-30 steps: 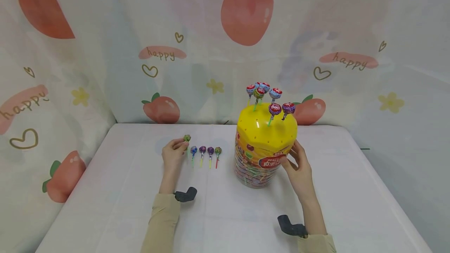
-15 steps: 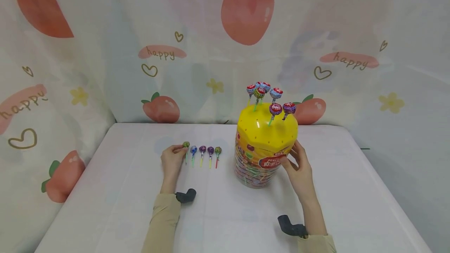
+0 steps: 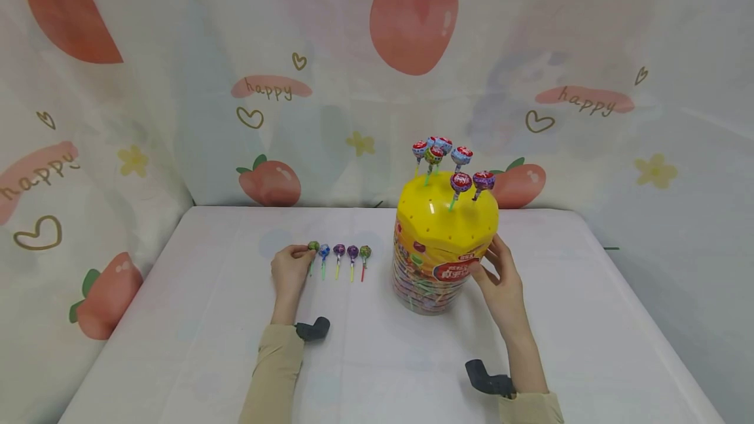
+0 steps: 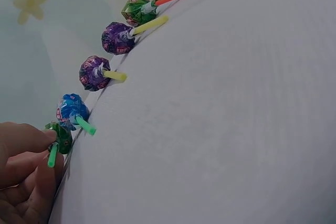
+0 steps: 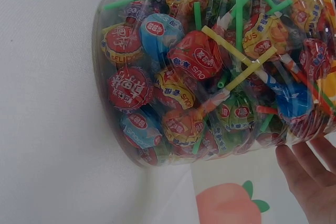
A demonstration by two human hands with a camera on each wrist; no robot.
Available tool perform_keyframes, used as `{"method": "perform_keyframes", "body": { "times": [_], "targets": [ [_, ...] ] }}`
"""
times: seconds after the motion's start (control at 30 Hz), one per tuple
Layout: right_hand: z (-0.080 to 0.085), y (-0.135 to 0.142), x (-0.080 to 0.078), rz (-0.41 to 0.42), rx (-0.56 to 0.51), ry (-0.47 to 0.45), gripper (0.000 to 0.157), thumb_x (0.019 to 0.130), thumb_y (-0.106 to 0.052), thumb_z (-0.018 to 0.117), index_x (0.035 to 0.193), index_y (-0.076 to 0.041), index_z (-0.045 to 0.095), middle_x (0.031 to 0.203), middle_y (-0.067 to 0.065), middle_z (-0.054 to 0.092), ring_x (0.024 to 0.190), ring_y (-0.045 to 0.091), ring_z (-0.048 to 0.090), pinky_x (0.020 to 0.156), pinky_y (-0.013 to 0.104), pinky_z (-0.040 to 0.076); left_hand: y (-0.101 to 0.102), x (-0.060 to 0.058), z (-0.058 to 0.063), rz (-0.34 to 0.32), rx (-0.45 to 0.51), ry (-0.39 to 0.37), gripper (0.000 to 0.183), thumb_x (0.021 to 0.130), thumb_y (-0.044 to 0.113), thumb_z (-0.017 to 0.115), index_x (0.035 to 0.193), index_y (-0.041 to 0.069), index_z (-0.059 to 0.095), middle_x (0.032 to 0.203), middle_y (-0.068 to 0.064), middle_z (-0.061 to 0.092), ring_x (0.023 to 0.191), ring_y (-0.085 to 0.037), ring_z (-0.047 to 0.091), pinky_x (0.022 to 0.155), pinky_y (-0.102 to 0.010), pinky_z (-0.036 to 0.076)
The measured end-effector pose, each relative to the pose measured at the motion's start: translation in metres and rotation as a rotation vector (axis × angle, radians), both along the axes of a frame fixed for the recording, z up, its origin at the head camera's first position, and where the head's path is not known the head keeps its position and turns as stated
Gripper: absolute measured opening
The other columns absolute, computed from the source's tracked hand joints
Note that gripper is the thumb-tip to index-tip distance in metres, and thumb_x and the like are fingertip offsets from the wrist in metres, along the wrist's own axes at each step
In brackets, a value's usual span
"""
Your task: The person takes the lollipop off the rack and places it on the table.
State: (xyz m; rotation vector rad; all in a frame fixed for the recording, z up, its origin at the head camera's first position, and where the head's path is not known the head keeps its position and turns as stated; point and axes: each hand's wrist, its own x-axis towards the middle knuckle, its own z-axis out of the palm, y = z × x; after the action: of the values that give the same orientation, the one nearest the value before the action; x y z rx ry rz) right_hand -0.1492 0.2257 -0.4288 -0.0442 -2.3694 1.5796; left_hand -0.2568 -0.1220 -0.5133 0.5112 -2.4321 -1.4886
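Observation:
My left hand (image 3: 290,270) pinches a green-wrapped lollipop (image 4: 64,139) between thumb and fingers at the left end of a short row. Beside it lie a blue lollipop (image 3: 324,251), two purple ones, the nearer being a purple lollipop (image 3: 339,250), and a green lollipop with a red stick (image 3: 365,252). My right hand (image 3: 501,283) rests its fingertips against the right side of a big clear candy jar (image 3: 427,293) with a yellow lid (image 3: 432,218). In the right wrist view, wrapped lollipops (image 5: 197,56) fill the jar, and fairly straight fingers touch its wall.
Several lollipops (image 3: 461,183) stand upright in holes of the yellow lid, whose rim has more small holes. A white cloth covers the table (image 3: 377,358). A printed curtain (image 3: 330,31) hangs behind and at the sides.
My left hand has brought the green lollipop down and slightly toward the blue one, to the left end of the row. The right hand and the jar have stayed put.

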Motion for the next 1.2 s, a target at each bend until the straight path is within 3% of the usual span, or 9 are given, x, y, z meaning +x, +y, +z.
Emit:
{"method": "perform_keyframes", "body": {
  "times": [0.17,0.33,0.53,0.73,0.8,1.03,1.2],
  "targets": [
    [-0.001,0.001,-0.002,-0.013,0.013,-0.016,0.065,0.096,-0.022,0.057,0.153,-0.022,0.023,0.152,0.007,0.036,0.139,0.027,0.038,0.099,0.01,0.038,0.0,0.0,0.0,-0.01,-0.021,0.005,0.024,0.082,0.02,0.073,0.099,0.003,0.073,0.088,-0.016,0.073,0.074,-0.023,0.066,0.057,-0.02,0.042],
    [-0.001,0.0,-0.002,-0.02,0.017,-0.026,0.066,0.096,-0.023,0.057,0.153,-0.02,0.023,0.153,0.007,0.036,0.139,0.026,0.038,0.11,0.038,0.04,-0.001,0.001,0.0,-0.017,-0.009,0.003,0.024,0.082,0.017,0.072,0.1,0.002,0.072,0.09,-0.016,0.073,0.076,-0.024,0.066,0.059,-0.02,0.043],
    [0.002,-0.001,0.0,-0.007,0.011,-0.015,0.066,0.096,-0.02,0.057,0.153,-0.021,0.022,0.153,0.009,0.035,0.139,0.028,0.037,0.108,0.029,0.04,-0.002,0.003,-0.001,-0.007,0.02,-0.002,0.025,0.081,0.016,0.073,0.102,0.002,0.071,0.09,-0.016,0.072,0.078,-0.023,0.065,0.063,-0.022,0.044],
    [0.002,-0.001,0.001,0.005,-0.008,-0.012,0.068,0.096,-0.019,0.057,0.153,-0.022,0.021,0.154,0.009,0.034,0.14,0.029,0.036,0.11,0.051,0.036,-0.002,0.008,0.001,0.016,0.045,0.043,0.022,0.08,0.012,0.073,0.099,0.001,0.071,0.082,-0.013,0.071,0.071,-0.019,0.062,0.061,-0.021,0.042],
    [0.001,-0.001,0.001,0.002,-0.004,-0.02,0.068,0.096,-0.02,0.057,0.153,-0.022,0.021,0.154,0.008,0.034,0.14,0.028,0.037,0.11,0.047,0.038,-0.001,0.01,0.002,0.016,0.057,0.055,0.021,0.08,0.01,0.072,0.099,0.001,0.071,0.082,-0.012,0.071,0.069,-0.017,0.061,0.059,-0.02,0.041],
    [0.001,0.0,0.001,-0.007,0.002,-0.023,0.066,0.096,-0.021,0.057,0.153,-0.022,0.022,0.154,0.008,0.035,0.14,0.027,0.037,0.097,0.009,0.036,0.003,0.016,0.011,-0.016,0.12,0.058,0.023,0.082,0.012,0.073,0.103,0.004,0.071,0.091,-0.013,0.07,0.071,-0.012,0.06,0.058,-0.015,0.044],
    [0.002,-0.001,0.001,-0.002,-0.01,-0.015,0.066,0.096,-0.021,0.057,0.153,-0.021,0.022,0.154,0.008,0.034,0.14,0.028,0.037,0.091,0.001,0.033,0.01,0.019,0.022,-0.063,0.148,0.132,0.022,0.082,0.01,0.073,0.103,0.001,0.071,0.09,-0.015,0.07,0.069,-0.004,0.059,0.062,-0.011,0.046]
  ]
}}
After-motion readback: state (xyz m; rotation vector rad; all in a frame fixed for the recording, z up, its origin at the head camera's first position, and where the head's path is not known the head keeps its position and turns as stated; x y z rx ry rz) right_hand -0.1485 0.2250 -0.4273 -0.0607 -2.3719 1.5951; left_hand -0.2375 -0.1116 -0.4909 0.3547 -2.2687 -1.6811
